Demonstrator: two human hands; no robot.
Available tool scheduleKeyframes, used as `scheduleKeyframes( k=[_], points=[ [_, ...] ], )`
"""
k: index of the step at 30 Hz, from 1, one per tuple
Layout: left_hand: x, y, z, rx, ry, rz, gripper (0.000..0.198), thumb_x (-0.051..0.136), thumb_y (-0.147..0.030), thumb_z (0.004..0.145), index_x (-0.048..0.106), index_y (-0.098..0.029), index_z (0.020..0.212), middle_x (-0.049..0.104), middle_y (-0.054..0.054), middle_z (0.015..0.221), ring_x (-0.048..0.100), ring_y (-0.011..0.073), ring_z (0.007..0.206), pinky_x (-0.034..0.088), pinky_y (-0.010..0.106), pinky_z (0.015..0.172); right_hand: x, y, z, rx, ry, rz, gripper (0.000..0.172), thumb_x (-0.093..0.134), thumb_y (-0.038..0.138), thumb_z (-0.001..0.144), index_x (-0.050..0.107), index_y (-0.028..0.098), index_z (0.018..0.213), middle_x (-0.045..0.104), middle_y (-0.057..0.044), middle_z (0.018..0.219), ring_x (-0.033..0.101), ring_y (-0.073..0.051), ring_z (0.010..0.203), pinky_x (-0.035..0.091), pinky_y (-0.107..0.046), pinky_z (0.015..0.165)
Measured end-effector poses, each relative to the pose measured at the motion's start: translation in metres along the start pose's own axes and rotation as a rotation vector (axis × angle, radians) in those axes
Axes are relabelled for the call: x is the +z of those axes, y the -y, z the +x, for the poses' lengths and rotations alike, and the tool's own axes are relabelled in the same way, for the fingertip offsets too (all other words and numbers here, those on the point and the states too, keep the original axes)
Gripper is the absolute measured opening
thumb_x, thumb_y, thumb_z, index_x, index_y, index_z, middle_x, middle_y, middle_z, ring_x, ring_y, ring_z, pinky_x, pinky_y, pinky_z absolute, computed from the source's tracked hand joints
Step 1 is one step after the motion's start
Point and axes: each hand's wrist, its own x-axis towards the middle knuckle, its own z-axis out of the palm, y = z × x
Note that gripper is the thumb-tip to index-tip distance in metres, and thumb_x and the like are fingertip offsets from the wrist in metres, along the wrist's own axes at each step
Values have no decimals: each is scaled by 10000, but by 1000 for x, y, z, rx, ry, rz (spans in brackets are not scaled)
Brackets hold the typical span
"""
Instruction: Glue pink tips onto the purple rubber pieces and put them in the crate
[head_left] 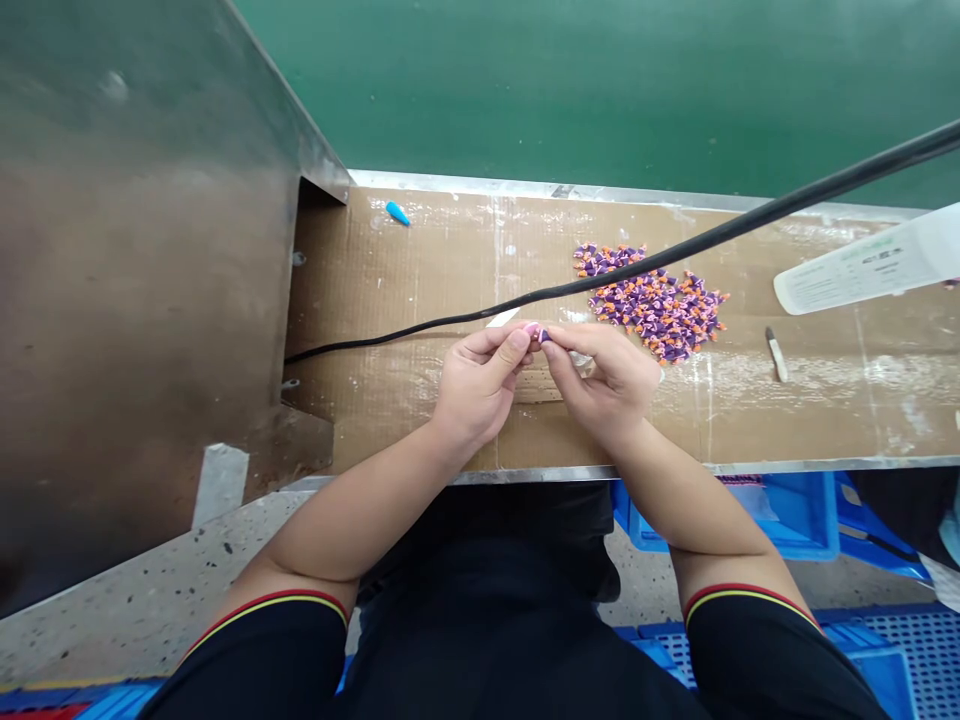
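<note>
Head view, looking down on a cardboard-covered worktop (420, 270), with a small pink-and-purple piece (543, 337) near its front middle, pinched between the fingertips of the left hand (478, 388) and of the right hand (611, 380). Looks very light from its size, probably firm and smooth, so perhaps apt to slip or roll when squeezed off-centre; hard to judge how stiff or fragile from so small a view. Seems best taken by its sides, between thumb and index fingertip, leaving the meeting point of the two colours free. Lies directly between the two sets of fingers, touching both: pink side at the left thumb and index, purple side at the right. Closed down to a narrow pinch on either side, with nothing else clearly visible in the grip; impossible to say whether one piece or two parts put together. Beyond the right hand, to the right, a loose heap of purple, pink and orange pieces (667, 325), with a black cable (712, 236) crossing its upper part in view
</note>
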Motion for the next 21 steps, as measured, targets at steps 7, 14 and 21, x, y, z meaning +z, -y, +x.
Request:
scheduleKeyframes(
  k=[7,14,21],
  points=[
    [5,-4,-2,24,-5,1,352,1079,-534,712,916,-278,890,867,41,958,750,103,841,640,225,851,3,-3,2,-107,-37,7,137,764,171,1061,812,273,1137,908,-3,1035,871,-170,877,736,-303,808],
    [3,2,-2,170,10,125,302,1025,-574,792,925,-324,930,873,49,967,810,148,951,667,276,954,6,-2,-1,-100,-67,-31,122,780,176,1047,804,287,1093,900,6,978,871,-181,843,741,-329,788],
    [0,9,-2,325,7,212,222,968,-528,889,925,-323,960,874,57,1003,838,182,1000,691,327,986,7,1,-2,-111,-99,-41,133,799,157,1031,797,286,1061,894,22,947,867,-168,803,739,-289,742]
  ],
)
